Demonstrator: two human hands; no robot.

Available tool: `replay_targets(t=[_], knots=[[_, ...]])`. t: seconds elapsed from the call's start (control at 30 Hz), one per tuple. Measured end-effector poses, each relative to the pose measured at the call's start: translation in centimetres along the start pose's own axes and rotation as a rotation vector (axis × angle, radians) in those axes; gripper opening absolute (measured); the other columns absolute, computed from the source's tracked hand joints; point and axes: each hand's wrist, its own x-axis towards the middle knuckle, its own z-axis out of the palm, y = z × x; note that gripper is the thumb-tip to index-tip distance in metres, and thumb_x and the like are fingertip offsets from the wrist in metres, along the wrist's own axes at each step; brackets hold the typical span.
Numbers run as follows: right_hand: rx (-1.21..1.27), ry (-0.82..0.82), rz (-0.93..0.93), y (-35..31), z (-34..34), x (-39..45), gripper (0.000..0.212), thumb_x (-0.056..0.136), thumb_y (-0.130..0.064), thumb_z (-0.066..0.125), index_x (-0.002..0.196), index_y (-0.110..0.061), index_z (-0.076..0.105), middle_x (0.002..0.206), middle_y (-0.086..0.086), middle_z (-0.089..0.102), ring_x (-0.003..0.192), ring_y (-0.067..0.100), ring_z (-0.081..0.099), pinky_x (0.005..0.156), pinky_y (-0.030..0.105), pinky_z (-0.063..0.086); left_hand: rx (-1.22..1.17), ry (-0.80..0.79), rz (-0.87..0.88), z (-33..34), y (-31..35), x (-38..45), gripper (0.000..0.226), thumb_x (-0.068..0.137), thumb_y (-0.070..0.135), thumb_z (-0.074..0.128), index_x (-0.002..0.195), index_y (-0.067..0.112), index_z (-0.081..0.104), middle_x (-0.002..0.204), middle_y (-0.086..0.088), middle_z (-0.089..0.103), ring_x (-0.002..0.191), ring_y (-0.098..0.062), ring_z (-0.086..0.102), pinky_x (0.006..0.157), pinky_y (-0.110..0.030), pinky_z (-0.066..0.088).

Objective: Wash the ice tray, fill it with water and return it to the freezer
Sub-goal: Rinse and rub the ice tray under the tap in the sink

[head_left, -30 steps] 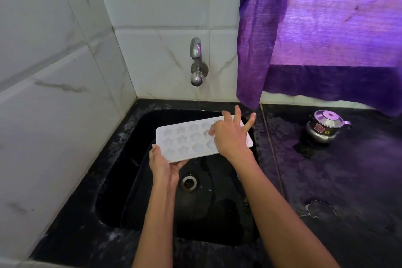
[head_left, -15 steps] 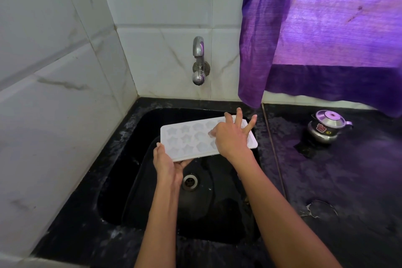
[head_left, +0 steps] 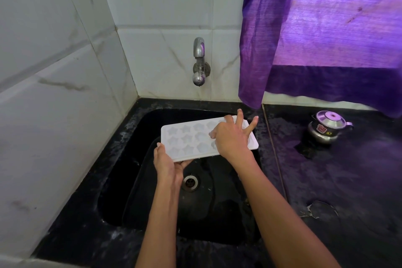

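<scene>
White plastic ice tray (head_left: 191, 138) hangs over the black sink (head_left: 139, 180), left hand (head_left: 166, 162) gripping its corner, right hand (head_left: 230, 136) still rubbing star moulds with fingers spread, tap (head_left: 199, 61) dry, so washing's barely progressed.

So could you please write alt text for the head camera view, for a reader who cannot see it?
A person holds a white ice tray with star-shaped moulds over a black sink; the left hand grips its near corner while the right hand rubs its top. A closed-looking tap is on the tiled wall, and a small steel pot sits on the counter.
</scene>
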Motion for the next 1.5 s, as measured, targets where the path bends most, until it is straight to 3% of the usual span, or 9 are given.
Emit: replay_targets(t=[0.13, 0.27, 0.5, 0.67, 0.87, 1.0, 1.17, 1.3, 1.5], knots=[[0.072, 0.092, 0.009, 0.0, -0.1, 0.0, 0.025, 0.088, -0.015, 0.061, 0.109, -0.028, 0.066, 0.147, 0.005, 0.032, 0.147, 0.033, -0.004, 0.108, 0.068, -0.01, -0.003, -0.001, -0.004, -0.1, 0.2, 0.1, 0.035, 0.102, 0.039, 0.033, 0.129, 0.019, 0.043, 0.115, -0.013, 0.064, 0.098, -0.033, 0.065, 0.061, -0.049, 0.056], [0.159, 0.102, -0.075, -0.7, -0.4, -0.3, 0.036, 0.087, -0.004, 0.057, 0.105, -0.033, 0.066, 0.15, 0.004, 0.029, 0.147, 0.032, -0.006, 0.108, 0.065, -0.013, 0.003, -0.003, -0.004, 0.1, 0.0, 0.2, 0.038, 0.102, 0.04, 0.032, 0.131, 0.018, 0.044, 0.117, -0.014, 0.065, 0.101, -0.034, 0.065, 0.06, -0.047, 0.057], [0.039, 0.003, -0.141, -1.4, 0.1, -0.7, 0.041, 0.09, -0.013, 0.059, 0.123, -0.037, 0.062, 0.159, 0.006, 0.013, 0.146, 0.036, -0.014, 0.108, 0.067, -0.013, -0.004, -0.008, -0.009, 0.4, -0.1, -0.1, 0.034, 0.102, 0.04, 0.033, 0.124, 0.018, 0.048, 0.116, -0.015, 0.065, 0.1, -0.034, 0.065, 0.064, -0.049, 0.057], [-0.007, 0.0, -0.129, -1.5, -0.1, -0.6, 0.033, 0.093, -0.015, 0.054, 0.118, -0.032, 0.066, 0.156, 0.007, 0.02, 0.145, 0.037, -0.014, 0.106, 0.069, -0.014, 0.004, -0.002, -0.012, 0.5, -0.2, -0.2, 0.034, 0.102, 0.04, 0.033, 0.123, 0.018, 0.048, 0.116, -0.015, 0.065, 0.1, -0.034, 0.065, 0.064, -0.048, 0.057], [-0.025, -0.018, -0.137, -1.6, -0.3, -0.7, 0.03, 0.098, -0.021, 0.046, 0.12, -0.03, 0.065, 0.16, 0.008, 0.009, 0.145, 0.037, -0.016, 0.108, 0.068, -0.013, 0.005, -0.005, -0.01, 0.7, -0.3, -0.4, 0.029, 0.102, 0.039, 0.034, 0.116, 0.019, 0.05, 0.116, -0.016, 0.064, 0.101, -0.035, 0.065, 0.066, -0.05, 0.057], [-0.02, -0.011, -0.117, -1.4, -0.2, -0.6, 0.029, 0.096, -0.019, 0.05, 0.117, -0.03, 0.067, 0.157, 0.007, 0.018, 0.145, 0.037, -0.015, 0.107, 0.068, -0.014, 0.011, -0.012, 0.002, 0.5, -0.4, -0.3, 0.024, 0.102, 0.038, 0.033, 0.103, 0.023, 0.052, 0.115, -0.015, 0.065, 0.099, -0.034, 0.065, 0.065, -0.049, 0.057], [-0.016, -0.012, -0.114, -1.7, -0.1, -0.6, 0.029, 0.096, -0.019, 0.049, 0.118, -0.029, 0.066, 0.159, 0.008, 0.014, 0.145, 0.038, -0.014, 0.107, 0.068, -0.014, -0.002, -0.027, -0.005, 0.7, -0.5, -0.3, 0.027, 0.102, 0.038, 0.034, 0.115, 0.02, 0.049, 0.114, -0.015, 0.065, 0.098, -0.034, 0.065, 0.068, -0.051, 0.057], [-0.001, 0.009, -0.116, -1.9, -0.1, -0.5, 0.025, 0.096, -0.023, 0.051, 0.115, -0.028, 0.067, 0.153, 0.007, 0.026, 0.146, 0.036, -0.009, 0.108, 0.068, -0.012, 0.004, -0.015, -0.009, 0.7, -0.5, 0.0, 0.033, 0.102, 0.039, 0.034, 0.123, 0.018, 0.047, 0.116, -0.016, 0.064, 0.1, -0.035, 0.065, 0.07, -0.053, 0.057], [0.122, 0.109, -0.132, -2.7, 0.0, -0.2, 0.033, 0.086, -0.004, 0.056, 0.109, -0.027, 0.063, 0.148, 0.006, 0.033, 0.147, 0.033, -0.002, 0.109, 0.066, -0.01, 0.007, 0.002, -0.002, 0.6, -0.4, 0.4, 0.033, 0.102, 0.038, 0.033, 0.124, 0.016, 0.047, 0.118, -0.018, 0.063, 0.102, -0.037, 0.063, 0.067, -0.053, 0.056]])
